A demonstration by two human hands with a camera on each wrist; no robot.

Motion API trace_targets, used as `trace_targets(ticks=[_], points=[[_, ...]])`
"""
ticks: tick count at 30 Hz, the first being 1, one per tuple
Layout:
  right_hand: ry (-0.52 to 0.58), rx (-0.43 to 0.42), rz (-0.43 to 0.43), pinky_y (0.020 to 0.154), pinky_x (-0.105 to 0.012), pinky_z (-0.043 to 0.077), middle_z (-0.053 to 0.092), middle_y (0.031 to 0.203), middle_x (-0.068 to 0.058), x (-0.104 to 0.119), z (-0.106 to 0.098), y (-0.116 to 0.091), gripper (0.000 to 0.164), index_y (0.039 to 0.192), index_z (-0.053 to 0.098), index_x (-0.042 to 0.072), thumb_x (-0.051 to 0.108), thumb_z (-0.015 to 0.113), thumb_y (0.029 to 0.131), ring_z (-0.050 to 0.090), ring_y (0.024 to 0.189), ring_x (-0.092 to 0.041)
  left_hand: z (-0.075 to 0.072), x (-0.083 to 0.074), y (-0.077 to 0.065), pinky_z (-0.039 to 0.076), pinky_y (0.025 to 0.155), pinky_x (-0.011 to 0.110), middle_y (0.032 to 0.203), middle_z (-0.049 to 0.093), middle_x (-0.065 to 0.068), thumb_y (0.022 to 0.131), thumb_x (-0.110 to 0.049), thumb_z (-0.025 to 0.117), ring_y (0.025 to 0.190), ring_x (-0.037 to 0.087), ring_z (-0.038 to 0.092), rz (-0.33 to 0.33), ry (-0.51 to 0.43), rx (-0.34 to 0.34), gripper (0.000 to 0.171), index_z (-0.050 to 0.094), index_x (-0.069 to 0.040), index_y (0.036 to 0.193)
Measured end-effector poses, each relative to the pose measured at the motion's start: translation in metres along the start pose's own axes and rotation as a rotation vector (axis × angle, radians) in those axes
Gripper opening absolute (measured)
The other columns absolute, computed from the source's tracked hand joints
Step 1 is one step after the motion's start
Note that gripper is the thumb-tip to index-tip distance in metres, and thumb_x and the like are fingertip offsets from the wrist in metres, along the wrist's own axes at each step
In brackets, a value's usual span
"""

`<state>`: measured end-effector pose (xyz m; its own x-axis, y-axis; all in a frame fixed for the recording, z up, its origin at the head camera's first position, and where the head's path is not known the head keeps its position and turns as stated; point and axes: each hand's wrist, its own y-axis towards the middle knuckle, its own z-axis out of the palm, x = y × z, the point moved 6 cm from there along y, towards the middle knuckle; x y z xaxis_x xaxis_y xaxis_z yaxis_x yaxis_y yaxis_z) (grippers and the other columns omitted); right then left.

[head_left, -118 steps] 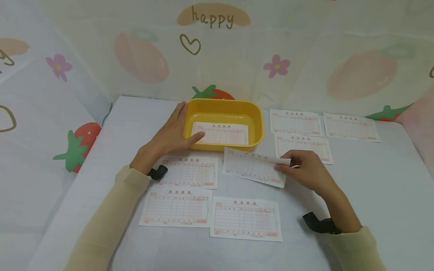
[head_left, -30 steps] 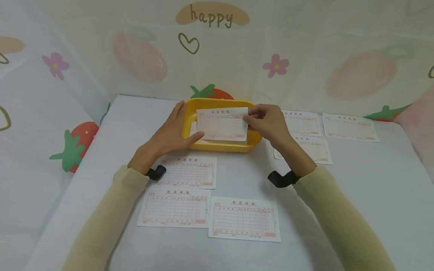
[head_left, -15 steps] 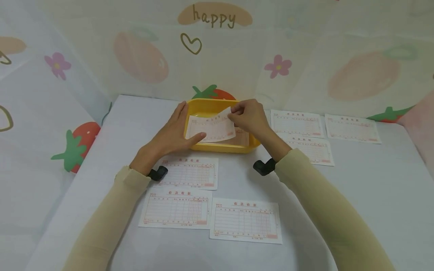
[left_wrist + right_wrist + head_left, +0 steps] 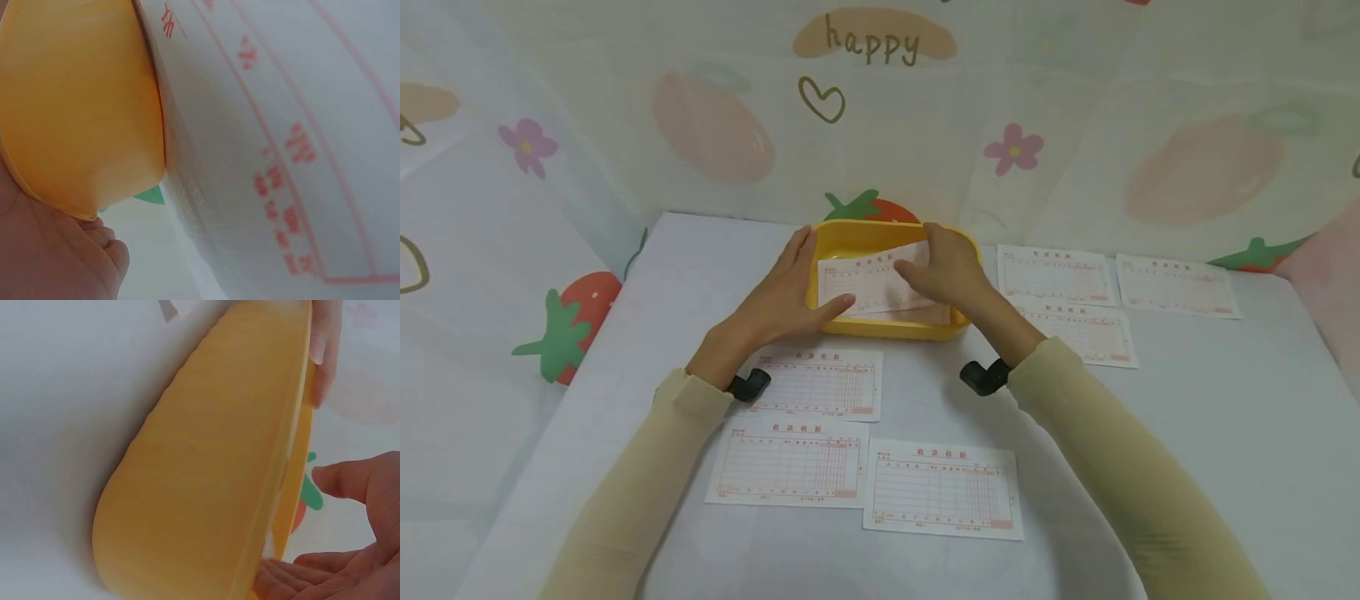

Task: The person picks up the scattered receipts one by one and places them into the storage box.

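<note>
A yellow plastic basin [image 4: 887, 331] stands near the back of the table with several receipt slips inside. My left hand [image 4: 775, 292] holds its left end, thumb reaching over the front rim and fingers along the side. In the left wrist view the palm lies against the basin wall [image 4: 81, 94]. Over the right part of the basin, my right hand [image 4: 951, 267] has its thumb and fingers spread apart. Its fingers dip inside the rim in the right wrist view. The top receipt slip [image 4: 853, 287] lies slanted on another slip, its right end partly hidden by that hand.
Three receipt slips lie before the basin: one near the left wrist [image 4: 820, 387], a front-left slip [image 4: 790, 462] and a front-right slip [image 4: 943, 492]. Three more, including a far-right slip [image 4: 1180, 283], lie right of it. A patterned cloth wall [image 4: 1060, 100] rises behind.
My right hand picked up a receipt slip from the table, carried it up-left into the basin and let go of it. The slip has settled slanted inside. The left hand stays on the basin.
</note>
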<state>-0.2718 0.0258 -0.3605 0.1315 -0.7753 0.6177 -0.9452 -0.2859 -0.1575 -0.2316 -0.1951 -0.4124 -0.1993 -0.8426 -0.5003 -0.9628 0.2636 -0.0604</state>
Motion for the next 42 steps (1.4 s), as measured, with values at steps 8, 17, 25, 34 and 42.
trace_targets(ticks=[8,17,25,34,42], points=[[-0.007,0.022,-0.082,0.123,-0.049,0.035,0.043,0.159,-0.010,-0.001,-0.005,-0.012,0.072,0.156,0.033,0.008,0.037,0.062,0.097,0.041,0.145,-0.029,0.000,0.002,0.000,0.021,0.128,0.054,0.172,-0.014,-0.002,0.086,-0.080,0.049,0.161,0.025,0.001,0.016,-0.012,-0.015,0.113,-0.014,-0.025,0.162],[0.056,-0.046,-0.197,0.112,-0.051,0.047,0.049,0.152,-0.010,-0.011,-0.014,-0.037,0.061,0.150,0.044,0.012,0.036,0.063,0.098,0.053,0.134,-0.033,0.000,0.000,-0.001,0.019,0.129,0.051,0.171,-0.015,-0.001,0.087,-0.079,0.049,0.161,0.023,-0.002,0.010,-0.004,-0.008,0.114,-0.015,-0.022,0.161],[0.138,-0.102,-0.206,0.112,-0.048,0.048,0.053,0.150,-0.005,-0.017,-0.017,-0.068,0.056,0.147,0.048,0.013,0.035,0.063,0.098,0.053,0.138,-0.029,-0.001,0.000,-0.002,0.016,0.130,0.053,0.171,-0.016,-0.004,0.087,-0.079,0.049,0.161,0.023,-0.003,0.002,-0.005,-0.006,0.112,-0.014,-0.024,0.162],[0.243,-0.158,-0.247,0.108,-0.046,0.052,0.055,0.148,-0.002,-0.025,-0.013,-0.109,0.048,0.144,0.054,0.017,0.030,0.064,0.099,0.060,0.129,-0.025,-0.002,-0.001,-0.001,0.015,0.130,0.051,0.171,-0.016,-0.004,0.087,-0.079,0.048,0.161,0.021,-0.003,0.006,0.000,-0.018,0.112,-0.013,-0.022,0.162],[0.185,-0.121,-0.209,0.104,-0.044,0.055,0.057,0.144,0.000,-0.051,0.000,-0.147,0.045,0.141,0.055,0.016,0.029,0.065,0.099,0.060,0.130,-0.026,-0.001,0.000,-0.001,0.015,0.130,0.051,0.171,-0.016,-0.003,0.087,-0.080,0.047,0.161,0.022,-0.004,0.010,0.001,-0.009,0.112,-0.014,-0.024,0.162]])
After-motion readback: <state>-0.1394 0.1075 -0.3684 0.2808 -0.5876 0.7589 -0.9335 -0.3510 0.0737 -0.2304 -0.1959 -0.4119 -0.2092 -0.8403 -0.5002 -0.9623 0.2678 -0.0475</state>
